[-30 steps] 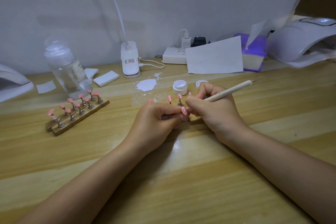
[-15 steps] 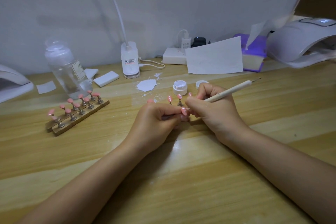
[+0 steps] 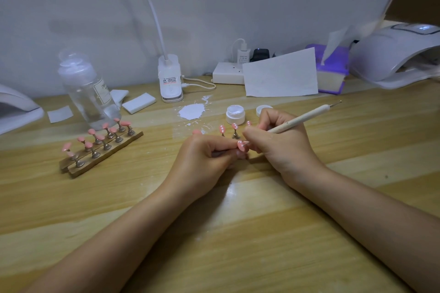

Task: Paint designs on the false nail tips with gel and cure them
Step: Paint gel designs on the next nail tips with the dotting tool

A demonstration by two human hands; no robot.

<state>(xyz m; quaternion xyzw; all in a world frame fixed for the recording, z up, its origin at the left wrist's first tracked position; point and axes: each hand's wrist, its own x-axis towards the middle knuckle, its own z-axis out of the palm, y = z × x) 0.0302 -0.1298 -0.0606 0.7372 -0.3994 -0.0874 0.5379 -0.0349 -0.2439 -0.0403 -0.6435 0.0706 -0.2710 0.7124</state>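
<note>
Head view: The left hand (image 3: pixel 202 157) pinches 1 pink nail tip (image 3: pixel 241 145) steady at centre. The right hand (image 3: pixel 281 145) grips the dotting pen (image 3: pixel 302 119), its working end at the tip. The open gel pot (image 3: pixel 235 114) stands at 12 o'clock, probably for reloading; the curing lamp (image 3: pixel 392 54) waits at 2 o'clock.

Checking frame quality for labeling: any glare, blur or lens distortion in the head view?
Head view: wide-angle bowing at the edges; a glare patch on the table below the hands; the clear bottle and curing lamp look soft; the held nail tip is small but legible.
</note>
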